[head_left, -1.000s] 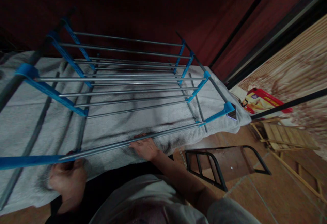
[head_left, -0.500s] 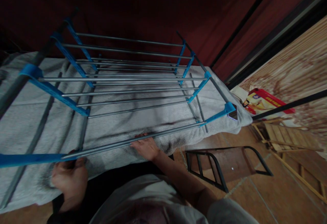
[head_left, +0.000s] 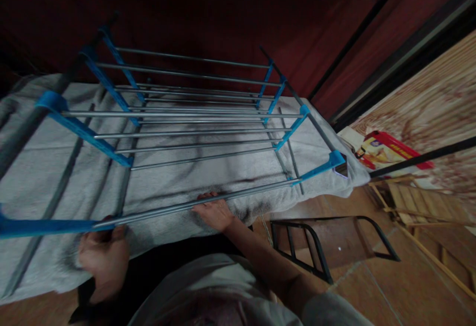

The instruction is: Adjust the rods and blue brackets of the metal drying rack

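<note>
A rack (head_left: 201, 132) of grey metal tubes joined by blue plastic side brackets lies across a grey blanket. At its near left corner, my left hand (head_left: 104, 256) is closed round the blue bracket (head_left: 55, 227), by the end of a metal tube (head_left: 156, 213). The bracket hides some of its fingers. My right hand (head_left: 214, 213) grips that same front tube near its middle, with fingertips showing beyond it. On the right, the tube runs into another blue bracket (head_left: 316, 171).
A phone (head_left: 342, 166) lies at the blanket's (head_left: 223, 170) right edge. On the tiled floor are a black metal-framed piece (head_left: 316, 246) and a folded wooden chair (head_left: 420, 202). A red and yellow box (head_left: 390, 148) sits by the wall. A dark red curtain (head_left: 186, 14) hangs behind.
The whole view has shifted slightly, so the rack and surroundings appear a little farther right. Both hands keep their places on the rack.
</note>
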A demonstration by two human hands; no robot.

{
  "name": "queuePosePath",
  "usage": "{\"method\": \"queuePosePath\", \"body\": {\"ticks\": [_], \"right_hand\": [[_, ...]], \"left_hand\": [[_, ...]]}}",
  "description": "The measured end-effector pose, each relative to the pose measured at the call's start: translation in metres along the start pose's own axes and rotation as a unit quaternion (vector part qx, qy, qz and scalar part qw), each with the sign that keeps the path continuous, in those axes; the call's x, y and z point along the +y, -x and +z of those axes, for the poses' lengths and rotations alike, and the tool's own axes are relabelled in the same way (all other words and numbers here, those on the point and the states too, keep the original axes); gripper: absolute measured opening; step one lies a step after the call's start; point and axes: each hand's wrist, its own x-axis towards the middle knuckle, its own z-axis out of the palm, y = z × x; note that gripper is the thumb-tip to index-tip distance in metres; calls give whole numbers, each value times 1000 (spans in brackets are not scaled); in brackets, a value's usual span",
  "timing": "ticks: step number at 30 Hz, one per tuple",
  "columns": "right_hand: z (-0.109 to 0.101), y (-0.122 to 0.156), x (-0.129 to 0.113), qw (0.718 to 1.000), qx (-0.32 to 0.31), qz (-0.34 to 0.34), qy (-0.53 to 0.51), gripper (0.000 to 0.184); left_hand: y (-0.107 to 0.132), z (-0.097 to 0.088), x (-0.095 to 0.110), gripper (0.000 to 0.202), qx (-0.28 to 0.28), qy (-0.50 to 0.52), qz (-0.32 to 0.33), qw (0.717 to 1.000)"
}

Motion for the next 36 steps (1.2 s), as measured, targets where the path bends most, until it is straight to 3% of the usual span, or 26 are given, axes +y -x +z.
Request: {"method": "queuePosePath", "body": {"ticks": [3,7,14,24,36], "right_hand": [[3,5,-3,1000,12,7,-10,22],[7,11,-4,998,55,25,-10,20],[8,16,-3,996,88,18,2,22],[10,16,-1,994,105,9,6,26],[10,16,-2,995,94,14,5,21]], "left_hand": [[6,-6,15,28,1,6,3,1000],[11,-6,26,28,-4,38,-40,998],[18,0,22,26,11,97,-49,994],[19,2,25,23,36,61,-28,997],[20,-3,31,26,29,84,-34,995]]}}
